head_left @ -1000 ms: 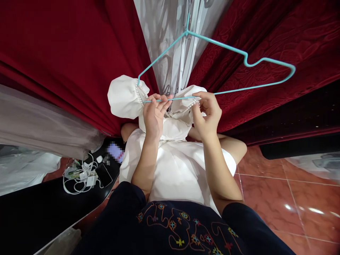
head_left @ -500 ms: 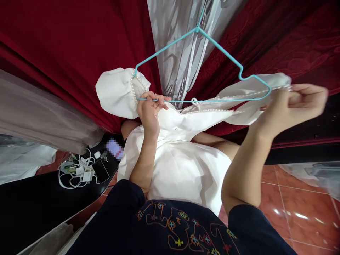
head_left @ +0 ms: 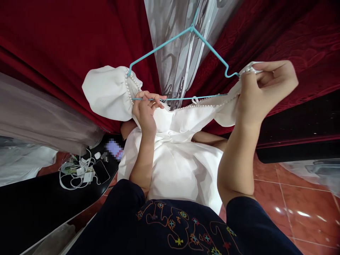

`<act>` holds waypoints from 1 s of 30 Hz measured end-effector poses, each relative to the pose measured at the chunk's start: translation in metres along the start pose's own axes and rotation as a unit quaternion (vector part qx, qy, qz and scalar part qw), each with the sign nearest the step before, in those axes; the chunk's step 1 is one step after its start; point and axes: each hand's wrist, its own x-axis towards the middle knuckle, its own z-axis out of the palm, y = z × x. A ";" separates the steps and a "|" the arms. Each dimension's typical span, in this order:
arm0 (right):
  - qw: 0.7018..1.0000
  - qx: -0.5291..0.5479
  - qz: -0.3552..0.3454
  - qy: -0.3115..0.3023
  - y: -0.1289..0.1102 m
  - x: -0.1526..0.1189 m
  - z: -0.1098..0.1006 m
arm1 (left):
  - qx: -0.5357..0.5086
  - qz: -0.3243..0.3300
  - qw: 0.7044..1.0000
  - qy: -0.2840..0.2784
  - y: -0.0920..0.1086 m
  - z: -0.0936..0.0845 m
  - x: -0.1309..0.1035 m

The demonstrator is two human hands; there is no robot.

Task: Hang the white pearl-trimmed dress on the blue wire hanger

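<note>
A white dress [head_left: 183, 166] with pearl-beaded edging and puffed sleeves lies across my lap. Its left sleeve [head_left: 106, 92] hangs over the left end of a light blue hanger [head_left: 162, 44], whose right end is inside the other shoulder opening. My left hand [head_left: 147, 111] is closed round the hanger's bottom bar near the left beaded edge, some fingers loosely extended. With my right hand [head_left: 268, 85] I pinch the beaded edge of the right sleeve, at the hanger's right end. A small white loop [head_left: 195, 100] shows by the bar.
On the left, a black bench [head_left: 39, 205] carries tangled white cables [head_left: 71, 177], a dark phone [head_left: 101, 172] and a blurred purple item [head_left: 114, 148]. Red curtains [head_left: 79, 42] and sheer white fabric [head_left: 175, 46] hang ahead. Red tiles [head_left: 305, 209] cover the floor.
My right hand has moved left and slightly up, bringing the right sleeve's beaded edge over the hanger's right end. The hanger has shifted a little left; my left hand keeps its grip.
</note>
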 end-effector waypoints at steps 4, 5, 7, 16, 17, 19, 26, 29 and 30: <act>1.000 0.008 0.007 0.004 0.013 0.005 0.003 | -0.005 0.008 1.000 -0.017 -0.001 -0.001 -0.001; 1.000 0.018 0.007 0.011 0.019 0.006 0.000 | -0.004 0.009 1.000 -0.018 -0.001 -0.002 -0.001; 0.999 0.022 0.008 0.033 0.033 0.009 -0.009 | 0.001 0.008 1.000 -0.017 -0.002 -0.002 -0.001; 0.996 -0.016 0.067 0.060 0.067 0.022 -0.027 | -0.069 0.005 0.997 -0.026 -0.007 -0.001 -0.001; 0.996 -0.027 0.056 0.057 0.064 0.022 -0.025 | -0.070 0.006 0.997 -0.026 -0.007 -0.001 0.000; 0.996 -0.050 0.046 0.051 0.060 0.022 -0.025 | -0.070 0.006 0.997 -0.022 -0.007 -0.001 0.000; 0.993 -0.030 0.102 0.058 0.040 0.020 -0.036 | -0.075 0.007 0.997 -0.020 -0.005 -0.001 0.002; 0.995 -0.022 0.092 0.042 0.022 0.018 -0.034 | -0.061 0.008 0.998 -0.009 -0.006 -0.001 0.003; 0.995 -0.020 0.088 0.039 0.017 0.018 -0.034 | -0.055 0.007 0.998 -0.003 -0.007 -0.001 0.004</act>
